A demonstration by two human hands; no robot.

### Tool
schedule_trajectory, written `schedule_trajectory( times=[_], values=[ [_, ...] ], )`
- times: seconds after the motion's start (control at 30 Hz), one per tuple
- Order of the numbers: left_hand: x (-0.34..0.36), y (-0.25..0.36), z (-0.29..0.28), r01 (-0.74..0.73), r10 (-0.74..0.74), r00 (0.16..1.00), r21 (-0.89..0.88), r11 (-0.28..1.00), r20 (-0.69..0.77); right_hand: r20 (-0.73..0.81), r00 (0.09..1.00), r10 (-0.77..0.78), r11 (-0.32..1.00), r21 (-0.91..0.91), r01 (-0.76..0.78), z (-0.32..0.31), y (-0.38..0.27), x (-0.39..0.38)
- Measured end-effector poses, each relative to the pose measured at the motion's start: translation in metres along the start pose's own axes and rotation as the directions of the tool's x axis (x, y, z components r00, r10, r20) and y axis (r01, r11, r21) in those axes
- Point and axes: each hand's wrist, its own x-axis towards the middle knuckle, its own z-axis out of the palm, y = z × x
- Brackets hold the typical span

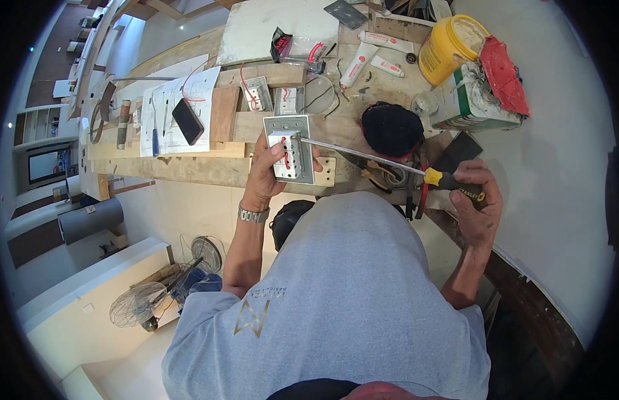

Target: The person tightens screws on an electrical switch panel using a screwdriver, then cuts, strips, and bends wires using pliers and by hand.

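Note:
My left hand (264,167) grips a grey metal-framed electrical plate (305,175) with a white socket module (289,160) and short red wire loops, its face turned up. My right hand (475,203) is closed round the yellow and black handle of a long screwdriver (368,153), whose tip meets the upper part of the module. Just behind lie two more plates with wired modules, one grey (289,100) and another (256,93) with red wire. Right of the held plate are a black cloth item (389,127) and pliers with red handles (421,197).
The worn wooden bench (223,167) holds drawings (149,127) under a phone (187,121), white tubes (359,63), a yellow tub (446,53), a green-and-white can (473,117) with red plastic, and wood strips. A standing fan (139,300) is at the lower left.

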Motion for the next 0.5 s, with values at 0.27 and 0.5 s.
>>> schedule_trajectory(
  times=[0.27, 0.5],
  values=[
    [-0.008, -0.009, -0.002, 0.034, -0.035, 0.999, -0.027, 0.999, -0.032, -0.142, 0.972, 0.187, 0.979, -0.058, -0.197, 0.005, -0.04, 0.003],
    [-0.011, -0.015, -0.004, 0.102, -0.103, 0.995, -0.087, 0.991, -0.007, -0.129, 0.991, 0.023, 0.966, -0.253, -0.055, 0.006, -0.041, 0.004]
  ],
)
